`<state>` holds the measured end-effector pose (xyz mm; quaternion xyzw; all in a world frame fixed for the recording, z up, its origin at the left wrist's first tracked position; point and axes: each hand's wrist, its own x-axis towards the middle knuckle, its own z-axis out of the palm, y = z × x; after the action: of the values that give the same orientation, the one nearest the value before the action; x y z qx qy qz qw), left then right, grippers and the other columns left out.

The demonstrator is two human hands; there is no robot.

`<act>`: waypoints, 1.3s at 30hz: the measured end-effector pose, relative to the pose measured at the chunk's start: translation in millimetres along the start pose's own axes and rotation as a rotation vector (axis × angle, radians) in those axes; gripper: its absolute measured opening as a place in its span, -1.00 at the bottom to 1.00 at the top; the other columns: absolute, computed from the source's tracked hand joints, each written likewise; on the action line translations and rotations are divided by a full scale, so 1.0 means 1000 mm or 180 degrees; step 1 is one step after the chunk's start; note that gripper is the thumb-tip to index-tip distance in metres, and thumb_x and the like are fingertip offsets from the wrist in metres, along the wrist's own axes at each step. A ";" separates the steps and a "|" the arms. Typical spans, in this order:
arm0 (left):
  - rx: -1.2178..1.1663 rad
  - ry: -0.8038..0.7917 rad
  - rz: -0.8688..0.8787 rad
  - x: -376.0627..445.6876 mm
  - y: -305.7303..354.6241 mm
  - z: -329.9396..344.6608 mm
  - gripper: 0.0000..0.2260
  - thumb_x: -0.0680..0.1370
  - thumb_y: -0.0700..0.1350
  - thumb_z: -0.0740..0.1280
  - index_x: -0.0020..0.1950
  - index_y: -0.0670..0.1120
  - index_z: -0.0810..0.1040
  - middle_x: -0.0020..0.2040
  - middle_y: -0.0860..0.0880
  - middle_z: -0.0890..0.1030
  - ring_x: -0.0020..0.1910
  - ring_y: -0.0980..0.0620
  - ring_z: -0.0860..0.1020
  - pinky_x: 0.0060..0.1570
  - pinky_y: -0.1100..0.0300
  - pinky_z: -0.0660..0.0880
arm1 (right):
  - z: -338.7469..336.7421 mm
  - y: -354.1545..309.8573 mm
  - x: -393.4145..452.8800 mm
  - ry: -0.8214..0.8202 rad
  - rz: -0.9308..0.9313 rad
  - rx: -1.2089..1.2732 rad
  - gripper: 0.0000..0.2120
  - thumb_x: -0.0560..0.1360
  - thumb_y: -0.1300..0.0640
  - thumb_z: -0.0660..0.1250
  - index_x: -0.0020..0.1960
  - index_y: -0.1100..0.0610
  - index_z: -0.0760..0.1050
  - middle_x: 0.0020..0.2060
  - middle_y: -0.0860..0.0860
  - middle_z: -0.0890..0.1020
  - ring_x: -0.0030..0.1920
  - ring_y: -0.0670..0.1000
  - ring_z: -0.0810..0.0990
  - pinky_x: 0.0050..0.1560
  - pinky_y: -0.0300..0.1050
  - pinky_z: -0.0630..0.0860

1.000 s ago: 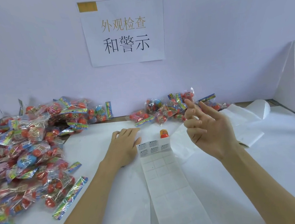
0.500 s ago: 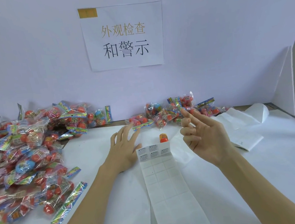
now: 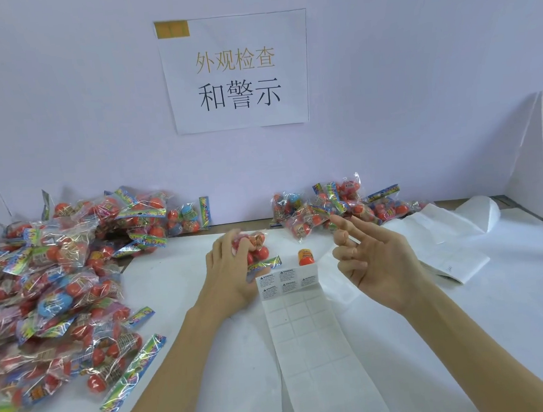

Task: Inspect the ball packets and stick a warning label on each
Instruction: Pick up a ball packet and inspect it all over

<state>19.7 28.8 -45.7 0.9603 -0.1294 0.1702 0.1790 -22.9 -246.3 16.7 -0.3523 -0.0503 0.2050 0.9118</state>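
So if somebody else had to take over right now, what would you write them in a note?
Left hand: grips one ball packet on the table, just beyond the label strip.
Right hand: raised above the table, fingers loosely spread, holding nothing that I can see.
Label strip: lies between the hands; only a few warning labels remain at its far end, the rest are peeled.
Big pile on the left, small pile at the back right; I cannot tell which is labelled.
Left to do: peel a label, stick it on the held packet, carry on.
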 end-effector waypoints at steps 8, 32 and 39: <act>-0.1424 0.0575 -0.0438 0.000 0.010 -0.013 -0.87 0.74 0.00 0.19 0.24 0.08 0.50 0.03 0.12 0.67 0.03 0.00 0.60 -0.01 0.17 0.44 | 0.001 0.007 0.000 0.0199 -0.0035 -0.0589 -0.78 0.51 0.09 0.40 0.05 0.15 0.75 -0.24 0.01 0.56 -0.36 -0.07 0.44 -0.47 -0.27 0.38; -0.3189 0.0624 -0.0251 -0.019 0.094 -0.051 -0.73 0.70 0.02 0.31 0.13 -0.20 0.60 -0.02 -0.20 0.64 -0.07 -0.02 0.65 -0.07 0.17 0.63 | 0.022 0.026 -0.004 0.0681 -0.1467 -0.2984 -0.80 0.70 0.17 0.28 0.14 0.09 0.69 0.02 0.07 0.74 0.11 0.15 0.68 0.29 0.20 0.58; -0.3068 0.0923 -0.0525 -0.017 0.088 -0.047 -0.89 0.62 -0.09 0.44 -0.01 -0.12 0.64 -0.13 -0.10 0.72 -0.17 -0.07 0.72 -0.22 0.18 0.62 | 0.023 0.024 -0.003 0.0688 -0.1588 -0.2842 -0.86 0.59 0.07 0.44 0.05 0.09 0.76 -0.05 0.01 0.78 -0.05 -0.01 0.73 0.04 -0.08 0.64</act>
<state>-36.2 -29.5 16.2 0.7421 -0.0908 0.2080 0.6307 -39.4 -217.5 18.5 -0.7032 -0.1208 -0.0975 0.6938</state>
